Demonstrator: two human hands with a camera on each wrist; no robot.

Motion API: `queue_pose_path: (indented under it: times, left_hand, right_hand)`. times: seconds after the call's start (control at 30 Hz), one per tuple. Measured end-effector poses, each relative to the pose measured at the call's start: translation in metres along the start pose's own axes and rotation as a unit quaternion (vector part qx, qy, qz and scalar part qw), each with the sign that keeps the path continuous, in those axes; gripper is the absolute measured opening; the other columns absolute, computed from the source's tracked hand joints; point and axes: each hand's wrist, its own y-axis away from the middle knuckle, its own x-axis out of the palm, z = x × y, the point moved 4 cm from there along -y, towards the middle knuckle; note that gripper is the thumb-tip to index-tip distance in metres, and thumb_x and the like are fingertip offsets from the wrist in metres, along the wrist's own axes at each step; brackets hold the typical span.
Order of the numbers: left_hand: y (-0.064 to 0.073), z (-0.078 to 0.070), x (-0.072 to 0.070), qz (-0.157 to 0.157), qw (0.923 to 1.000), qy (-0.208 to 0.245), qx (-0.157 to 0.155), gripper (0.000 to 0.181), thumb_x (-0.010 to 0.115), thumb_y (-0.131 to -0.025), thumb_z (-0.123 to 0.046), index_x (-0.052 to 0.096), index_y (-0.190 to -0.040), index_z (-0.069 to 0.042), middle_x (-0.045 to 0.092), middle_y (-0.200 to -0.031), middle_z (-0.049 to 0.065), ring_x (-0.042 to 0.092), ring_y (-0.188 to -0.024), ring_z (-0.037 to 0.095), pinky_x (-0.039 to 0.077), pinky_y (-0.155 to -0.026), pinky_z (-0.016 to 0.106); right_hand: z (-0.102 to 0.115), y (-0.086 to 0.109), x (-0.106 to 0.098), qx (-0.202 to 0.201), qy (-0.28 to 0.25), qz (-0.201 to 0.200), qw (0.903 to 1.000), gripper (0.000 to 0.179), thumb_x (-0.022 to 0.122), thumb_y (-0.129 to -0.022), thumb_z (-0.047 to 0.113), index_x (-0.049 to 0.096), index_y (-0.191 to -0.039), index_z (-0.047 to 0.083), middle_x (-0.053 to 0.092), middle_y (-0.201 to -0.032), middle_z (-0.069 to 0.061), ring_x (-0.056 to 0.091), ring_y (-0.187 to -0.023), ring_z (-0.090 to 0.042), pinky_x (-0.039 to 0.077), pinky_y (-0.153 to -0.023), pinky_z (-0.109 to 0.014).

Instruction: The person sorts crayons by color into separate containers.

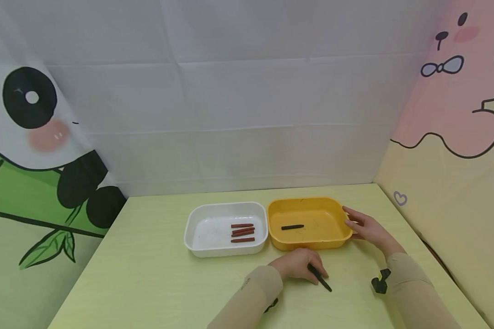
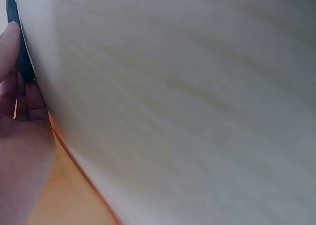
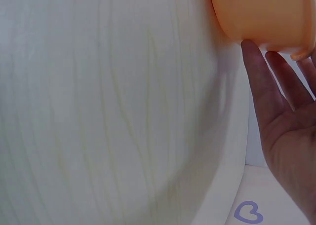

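Observation:
My left hand (image 1: 299, 264) is in front of the yellow tray (image 1: 313, 244), pinching a black crayon (image 1: 320, 278) that slants down toward the table. The left wrist view shows that crayon (image 2: 20, 45) between thumb and fingers. At the yellow tray's right end, my right hand (image 1: 369, 230) touches the wall and rim. In the right wrist view its fingers (image 3: 259, 77) are nearly straight, fingertips against the tray's side. Another black crayon (image 1: 292, 227) lies inside the yellow tray. Several reddish-brown crayons (image 1: 243, 240) lie in the right half of the white tray (image 1: 226, 252).
The two trays stand side by side on a pale yellow table (image 1: 156, 274). A white cloth backdrop (image 1: 230, 114) hangs behind it. Printed cloth walls rise at both sides, with a panda-like figure (image 1: 33, 128) on the left and a pink figure (image 1: 448, 105) on the right.

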Motion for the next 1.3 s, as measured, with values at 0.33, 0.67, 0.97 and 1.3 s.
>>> queue_pose_path:
  times: [0.33, 0.67, 0.97, 1.3]
  left_hand:
    - [0.002, -0.002, 0.000, 0.005, 1.0000, 0.000, -0.006, 0.019, 0.082, -0.081, -0.009, 0.081, -0.098, -0.015, 0.066, -0.087, -0.016, 0.053, -0.082, -0.010, 0.044, -0.078, 0.006]
    - [0.002, -0.005, 0.001, -0.002, 0.9996, 0.024, 0.015, 0.018, 0.081, -0.081, -0.009, 0.081, -0.099, -0.011, 0.069, -0.089, -0.013, 0.054, -0.082, -0.011, 0.045, -0.077, 0.006]
    - [0.000, -0.020, 0.003, -0.013, 0.9980, 0.057, 0.022, 0.019, 0.079, -0.083, -0.009, 0.080, -0.102, -0.010, 0.069, -0.088, -0.014, 0.055, -0.079, -0.010, 0.048, -0.074, 0.008]
    - [0.002, -0.038, -0.024, -0.070, 0.9867, 0.146, -0.007, 0.018, 0.077, -0.085, -0.006, 0.080, -0.102, -0.011, 0.070, -0.090, -0.017, 0.056, -0.080, -0.004, 0.050, -0.074, 0.013]
  right_hand:
    - [0.003, 0.002, 0.001, 0.005, 0.003, -0.007, 1.0000, 0.061, 0.053, -0.104, 0.018, 0.024, -0.153, -0.005, 0.032, -0.145, -0.041, 0.056, -0.116, -0.044, 0.058, -0.083, -0.042]
    - [0.005, 0.003, 0.001, 0.010, -0.007, 0.000, 0.9999, 0.062, 0.052, -0.105, 0.017, 0.022, -0.154, -0.003, 0.028, -0.147, -0.041, 0.053, -0.119, -0.048, 0.058, -0.083, -0.041]
    - [0.003, 0.002, 0.000, 0.008, 0.001, 0.000, 1.0000, 0.061, 0.052, -0.104, 0.015, 0.023, -0.155, -0.002, 0.029, -0.148, -0.040, 0.051, -0.121, -0.050, 0.058, -0.083, -0.041]
    - [0.004, 0.003, -0.001, 0.003, 0.011, 0.000, 0.9999, 0.062, 0.053, -0.104, 0.019, 0.024, -0.155, -0.002, 0.030, -0.147, -0.039, 0.052, -0.120, -0.050, 0.058, -0.083, -0.041]
